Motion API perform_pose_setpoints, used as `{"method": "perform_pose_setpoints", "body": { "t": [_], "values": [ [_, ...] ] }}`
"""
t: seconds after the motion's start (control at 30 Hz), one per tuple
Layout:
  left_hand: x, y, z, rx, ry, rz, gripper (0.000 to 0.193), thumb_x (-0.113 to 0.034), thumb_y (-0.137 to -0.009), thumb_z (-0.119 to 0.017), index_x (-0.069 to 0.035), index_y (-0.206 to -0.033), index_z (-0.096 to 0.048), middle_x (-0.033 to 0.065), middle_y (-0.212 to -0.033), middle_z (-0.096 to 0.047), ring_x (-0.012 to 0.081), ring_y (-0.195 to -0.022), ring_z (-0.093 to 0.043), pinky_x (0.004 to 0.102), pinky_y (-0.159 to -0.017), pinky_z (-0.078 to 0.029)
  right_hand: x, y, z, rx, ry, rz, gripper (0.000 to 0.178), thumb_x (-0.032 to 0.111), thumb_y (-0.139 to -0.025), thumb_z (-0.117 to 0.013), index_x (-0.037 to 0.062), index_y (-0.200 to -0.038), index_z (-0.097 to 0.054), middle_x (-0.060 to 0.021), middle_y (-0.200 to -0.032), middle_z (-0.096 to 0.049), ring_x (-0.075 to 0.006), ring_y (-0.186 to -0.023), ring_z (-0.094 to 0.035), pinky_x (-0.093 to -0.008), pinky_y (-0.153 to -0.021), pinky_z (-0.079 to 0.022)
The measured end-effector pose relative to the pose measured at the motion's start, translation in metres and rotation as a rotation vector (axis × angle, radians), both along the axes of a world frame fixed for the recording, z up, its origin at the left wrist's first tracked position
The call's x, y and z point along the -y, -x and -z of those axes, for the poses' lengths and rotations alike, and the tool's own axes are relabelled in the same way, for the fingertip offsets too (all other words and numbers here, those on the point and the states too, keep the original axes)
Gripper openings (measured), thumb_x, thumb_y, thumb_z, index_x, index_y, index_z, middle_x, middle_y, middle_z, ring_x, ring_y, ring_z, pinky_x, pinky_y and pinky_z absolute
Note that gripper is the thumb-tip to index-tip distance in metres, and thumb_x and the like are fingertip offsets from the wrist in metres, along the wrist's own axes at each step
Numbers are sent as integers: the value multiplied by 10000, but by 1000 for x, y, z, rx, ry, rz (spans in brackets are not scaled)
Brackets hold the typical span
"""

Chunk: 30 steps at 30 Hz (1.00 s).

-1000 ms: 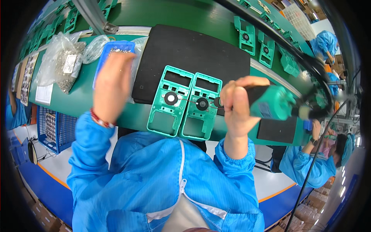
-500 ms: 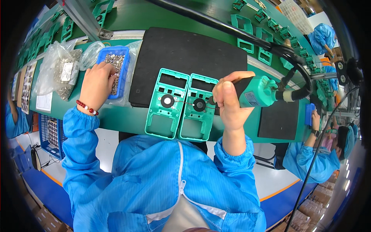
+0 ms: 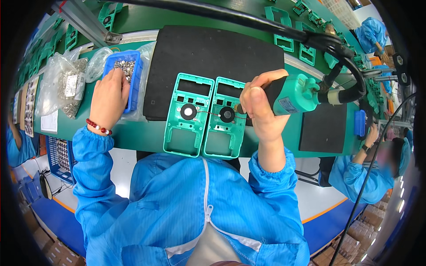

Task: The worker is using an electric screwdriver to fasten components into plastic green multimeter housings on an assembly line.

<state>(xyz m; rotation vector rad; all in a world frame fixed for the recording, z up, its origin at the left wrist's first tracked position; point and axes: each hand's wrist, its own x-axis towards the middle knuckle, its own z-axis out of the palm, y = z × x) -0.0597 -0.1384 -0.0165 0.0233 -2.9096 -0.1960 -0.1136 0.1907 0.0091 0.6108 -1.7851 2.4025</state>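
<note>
My left hand dips its fingers, held close together, into a blue tray of small metal screws. Its fingertips are hidden among them, so whatever they pinch cannot be made out. Wrapped in my right hand is a green electric screwdriver with a black grip, held tilted with a black cable from its back end. Two green plastic housings lie side by side before me. The left housing has a white-faced round speaker, the right housing a black one; thin wires link them.
A black mat lies under the housings' far part. Left of the tray sits a clear bag of small metal parts. More green housings stand along the far conveyor. A co-worker sits at right, beside another black mat.
The view has shifted slightly. My left hand's fingers have drawn together and turned inside the tray. My right hand still holds the screwdriver beside the right housing, almost unmoved.
</note>
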Motion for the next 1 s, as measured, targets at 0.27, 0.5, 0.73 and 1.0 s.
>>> {"method": "perform_pose_setpoints", "body": {
  "t": [0.27, 0.5, 0.73, 1.0],
  "values": [
    [3, -2, -3, -50, -66, 44, 113, -106, -891, -632, -27, -948, -576, 145, -856, -622, 371, -836, -610, 456, -742, -459, -1, 1, 2, -15, 6, -31, 199, -30, -782, -758, 22, -907, -613, -27, -804, -635, -83, -673, -584, -233, -592, -467],
    [-4, -3, -7, -82, -151, 22, 138, -107, -908, -622, -16, -869, -526, 177, -846, -600, 403, -785, -603, 485, -692, -473, -1, -10, -9, -143, -32, 24, 208, -51, -797, -739, 3, -945, -602, -22, -791, -609, -70, -668, -561, -221, -588, -456],
    [-17, -11, -19, -146, -144, -62, 130, -107, -913, -627, -14, -879, -542, 177, -875, -617, 390, -766, -613, 465, -678, -483, 1, -6, -16, -102, -73, -22, 213, -60, -784, -738, 9, -948, -620, -32, -837, -616, -71, -693, -570, -222, -604, -458],
    [-128, -55, -35, -239, -367, 785, 158, -105, -778, -675, -74, -925, -627, 111, -1089, -688, 236, -928, -658, 376, -777, -486, -6, -6, -15, 37, -65, -159, 198, -24, -798, -737, 15, -951, -617, -33, -860, -613, -87, -720, -574, -233, -629, -464]
  ]
}}
